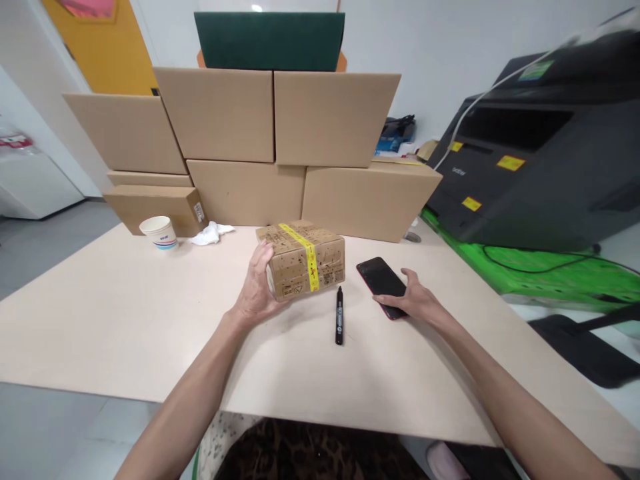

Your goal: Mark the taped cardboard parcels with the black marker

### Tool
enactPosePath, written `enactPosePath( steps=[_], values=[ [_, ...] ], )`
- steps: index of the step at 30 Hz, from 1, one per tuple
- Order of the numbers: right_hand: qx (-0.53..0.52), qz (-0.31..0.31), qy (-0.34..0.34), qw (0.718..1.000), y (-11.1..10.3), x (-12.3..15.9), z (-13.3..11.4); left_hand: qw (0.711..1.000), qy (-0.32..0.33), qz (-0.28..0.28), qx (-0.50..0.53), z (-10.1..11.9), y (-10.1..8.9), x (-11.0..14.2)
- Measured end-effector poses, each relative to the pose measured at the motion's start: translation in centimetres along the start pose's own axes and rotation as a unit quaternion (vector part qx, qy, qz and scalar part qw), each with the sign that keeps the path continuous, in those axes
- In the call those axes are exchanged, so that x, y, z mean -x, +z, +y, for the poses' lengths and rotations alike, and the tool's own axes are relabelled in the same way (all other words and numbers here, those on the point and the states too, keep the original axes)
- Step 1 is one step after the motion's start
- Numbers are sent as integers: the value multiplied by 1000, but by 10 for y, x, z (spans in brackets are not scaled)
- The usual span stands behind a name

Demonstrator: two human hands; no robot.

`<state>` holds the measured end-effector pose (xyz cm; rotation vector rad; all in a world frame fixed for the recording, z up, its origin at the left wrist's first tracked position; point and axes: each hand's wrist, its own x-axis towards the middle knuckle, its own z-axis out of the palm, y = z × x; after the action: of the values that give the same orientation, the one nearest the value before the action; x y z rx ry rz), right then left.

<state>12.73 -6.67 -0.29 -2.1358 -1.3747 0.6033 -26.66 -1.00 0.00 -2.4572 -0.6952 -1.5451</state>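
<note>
My left hand (pixel 257 283) grips the left end of a small printed cardboard box (pixel 290 267) banded with yellow tape (pixel 312 260). The box looks slightly tilted, its near edge seemingly raised off the table. To the right, my right hand (pixel 413 299) is at the lower end of a black smartphone (pixel 380 280) with a reddish edge. Its thumb lies across the phone and the other fingers are by the right side, partly hidden. Between the box and the phone, a black marker (pixel 339 317) lies on the table (pixel 150 313), tip end pointing away from me.
Large cardboard boxes (pixel 245 193) are stacked along the table's back, topped by a dark green box (pixel 270 41). A paper cup (pixel 160 233) and crumpled tissue (pixel 212 233) are at back left. On the right, a dark printer (pixel 530 153) stands over a green surface (pixel 520 270).
</note>
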Motion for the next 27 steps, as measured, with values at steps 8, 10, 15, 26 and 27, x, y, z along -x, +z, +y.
enactPosePath(
  steps=[8, 10, 15, 26, 27],
  values=[
    [-403, -8, -26, 915, 24, 22, -14, 1000, -17, 14, -3, 1, -3, -1],
    [-444, -3, -25, 896, 25, 32, -20, 999, -26, 23, -2, 1, -4, -2],
    [-555, 23, -57, 830, 20, 58, -39, 999, -34, 40, 4, -3, -3, -2],
    [-580, 12, -122, 806, 37, 98, -74, 998, -35, 44, -2, 0, -3, -4],
    [-577, 11, -130, 807, 39, 100, -76, 998, -38, 44, -2, 0, -3, -4]
  ],
)
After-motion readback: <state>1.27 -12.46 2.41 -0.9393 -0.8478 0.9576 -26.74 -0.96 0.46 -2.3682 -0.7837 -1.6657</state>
